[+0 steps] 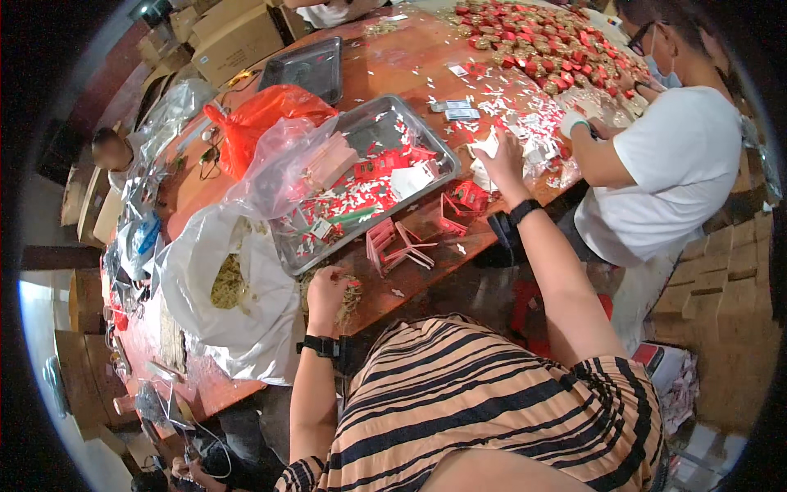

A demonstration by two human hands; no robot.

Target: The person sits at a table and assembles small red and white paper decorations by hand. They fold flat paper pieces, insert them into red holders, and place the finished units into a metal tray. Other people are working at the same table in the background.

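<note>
My right hand [504, 157] is reached out past the right end of a metal tray, its fingers closed on a folded white paper piece [487, 146]. At the table's near edge, my left hand [328, 289] is curled, with yellowish shredded filler [350, 305] beside and under it; what its fingers hold is hidden. The metal tray [443, 156] contains red and white scraps, a stack of pale pink cards [332, 161] and red printed pieces. Between my hands stand folded red-and-pink card frames [402, 248], and another red card piece [467, 199] lies nearer my right hand.
A white plastic bag [184, 271] with shredded filler stands left, behind it an orange-red bag [262, 115] and a black tray [316, 70]. Many red-and-gold items [557, 45] cover the far right. A co-worker in a white shirt [680, 156] works close on my right.
</note>
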